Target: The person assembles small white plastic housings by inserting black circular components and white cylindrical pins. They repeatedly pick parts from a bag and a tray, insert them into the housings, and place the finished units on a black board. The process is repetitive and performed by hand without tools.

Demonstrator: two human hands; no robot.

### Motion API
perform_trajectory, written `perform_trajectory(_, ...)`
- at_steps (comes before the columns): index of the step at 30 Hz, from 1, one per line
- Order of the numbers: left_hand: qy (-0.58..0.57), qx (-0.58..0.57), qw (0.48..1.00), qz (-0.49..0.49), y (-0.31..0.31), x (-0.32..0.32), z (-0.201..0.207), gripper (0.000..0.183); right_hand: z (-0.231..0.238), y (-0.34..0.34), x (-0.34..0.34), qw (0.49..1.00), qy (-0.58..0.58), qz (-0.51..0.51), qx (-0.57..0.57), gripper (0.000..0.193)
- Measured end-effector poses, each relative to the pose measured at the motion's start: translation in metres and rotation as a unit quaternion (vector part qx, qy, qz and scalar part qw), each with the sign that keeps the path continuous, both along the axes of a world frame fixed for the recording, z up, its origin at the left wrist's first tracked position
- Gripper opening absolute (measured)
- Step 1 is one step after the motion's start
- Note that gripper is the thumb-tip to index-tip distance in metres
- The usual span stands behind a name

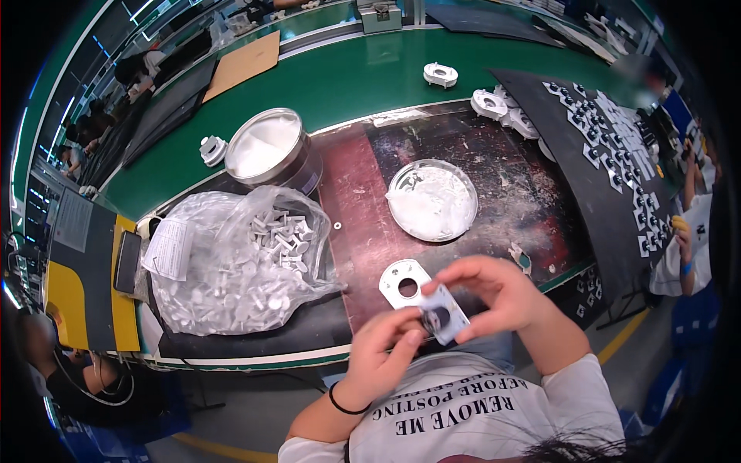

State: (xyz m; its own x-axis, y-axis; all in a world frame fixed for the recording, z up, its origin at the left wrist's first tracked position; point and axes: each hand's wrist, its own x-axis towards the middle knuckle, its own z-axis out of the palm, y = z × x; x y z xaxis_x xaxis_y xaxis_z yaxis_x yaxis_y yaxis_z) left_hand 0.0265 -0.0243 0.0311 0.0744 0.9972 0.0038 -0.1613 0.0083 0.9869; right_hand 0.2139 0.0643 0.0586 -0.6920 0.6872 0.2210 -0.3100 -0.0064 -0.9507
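Close to my body, over the table's near edge, I hold a small pale rectangular plate with a dark round part point(448, 313) on its face. My right hand point(498, 295) grips the plate by its edges, the thumb low and the fingers over the top. My left hand point(384, 351) is closed, its fingertips at the dark round part; whether they pinch something small there I cannot make out. Just beyond my hands a white rounded housing point(391, 280) with a round central hole lies on the table, partly covered by my fingers.
A clear plastic bag point(208, 297) of white stemmed parts lies left. Behind it stands a metal tin point(302, 171) lined with white. A round dish point(472, 202) is ahead. Many small plates lie on a dark board point(567, 166) at right, beside white housings point(488, 104). Other people sit nearby.
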Motion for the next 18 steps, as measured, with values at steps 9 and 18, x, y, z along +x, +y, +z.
perform_trajectory(9, 0.374, 0.211, 0.896, 0.113, 0.022, -0.017, -0.020, 0.088, 0.018, 0.044, -0.034, 0.805, -0.276, 0.021, 0.525, 0.050)
perform_trajectory(18, 0.347, 0.226, 0.904, 0.106, 0.025, -0.016, -0.038, 0.100, 0.019, 0.049, -0.039, 0.753, -0.335, 0.076, 0.562, 0.045)
